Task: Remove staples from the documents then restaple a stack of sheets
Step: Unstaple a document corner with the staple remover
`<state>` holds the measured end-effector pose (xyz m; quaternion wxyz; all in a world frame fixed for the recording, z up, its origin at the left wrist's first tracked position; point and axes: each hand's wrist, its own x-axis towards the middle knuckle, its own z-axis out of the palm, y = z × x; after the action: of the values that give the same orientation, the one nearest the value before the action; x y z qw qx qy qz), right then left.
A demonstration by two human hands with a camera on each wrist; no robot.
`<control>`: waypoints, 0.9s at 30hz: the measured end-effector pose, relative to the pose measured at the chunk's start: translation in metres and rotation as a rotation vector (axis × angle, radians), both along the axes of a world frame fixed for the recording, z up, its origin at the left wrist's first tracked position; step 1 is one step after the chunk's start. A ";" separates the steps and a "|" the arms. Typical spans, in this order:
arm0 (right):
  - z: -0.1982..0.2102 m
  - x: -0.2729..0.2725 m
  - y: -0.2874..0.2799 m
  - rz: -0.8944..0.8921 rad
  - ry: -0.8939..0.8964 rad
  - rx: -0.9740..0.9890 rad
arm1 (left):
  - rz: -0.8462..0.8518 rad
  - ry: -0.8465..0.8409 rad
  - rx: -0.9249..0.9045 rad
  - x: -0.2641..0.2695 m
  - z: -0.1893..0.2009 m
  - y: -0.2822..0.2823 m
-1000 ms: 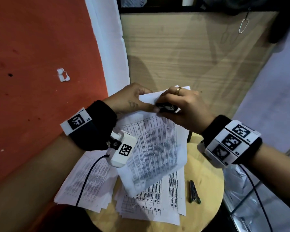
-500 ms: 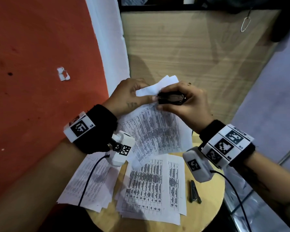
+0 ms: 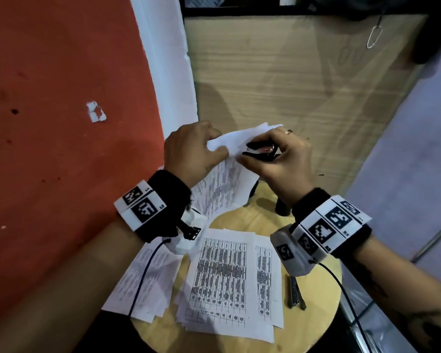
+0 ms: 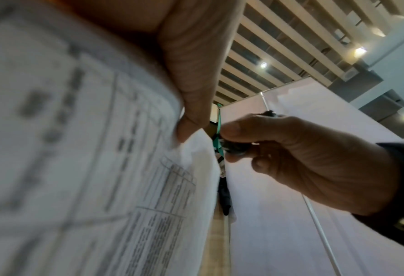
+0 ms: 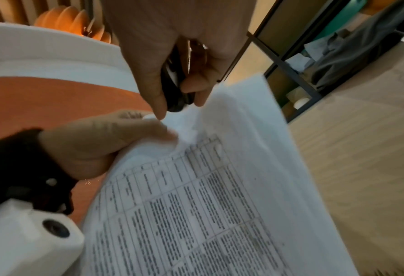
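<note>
A printed document point(image 3: 222, 184) with tables is held up above the round wooden stool point(image 3: 318, 296). My left hand point(image 3: 194, 149) pinches its top corner, thumb on the paper point(image 4: 191, 119). My right hand point(image 3: 278, 154) grips a black staple remover point(image 3: 261, 150) at that same corner; its dark body shows between thumb and fingers point(image 5: 175, 89). The staple itself is hidden. More printed sheets point(image 3: 224, 281) lie on the stool, with a further pile point(image 3: 143, 281) hanging off its left side. A grey metal stapler point(image 3: 294, 293) lies to the right of the sheets.
An orange wall point(image 3: 61, 123) stands close on the left. A wooden panel point(image 3: 290, 85) rises behind the stool, with a wire hook point(image 3: 374, 34) hanging at its top right. Wrist-camera cables point(image 3: 143, 271) trail over the papers.
Both hands have lifted the document higher and farther from me, off the sheets on the stool. The right hand has turned, so the staple remover shows more.
</note>
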<state>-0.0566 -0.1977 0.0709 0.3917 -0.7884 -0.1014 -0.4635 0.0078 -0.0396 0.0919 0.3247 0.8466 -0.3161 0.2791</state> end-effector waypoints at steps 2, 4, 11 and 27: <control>-0.006 0.001 -0.002 -0.040 0.042 0.011 | 0.003 0.004 0.014 0.004 -0.001 0.005; -0.017 0.003 -0.004 -0.070 0.155 -0.010 | -0.001 0.026 0.044 0.006 -0.001 0.008; -0.040 0.012 -0.035 -0.143 0.544 -0.012 | -0.086 0.206 0.170 0.032 -0.004 0.021; -0.035 0.006 -0.036 0.647 0.865 0.395 | -0.076 0.172 -0.090 0.037 -0.027 0.028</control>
<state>-0.0503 -0.2336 0.0360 0.6592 -0.7470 -0.0793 0.0345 0.0447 -0.0120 0.0648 0.3985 0.8394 -0.3061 0.2069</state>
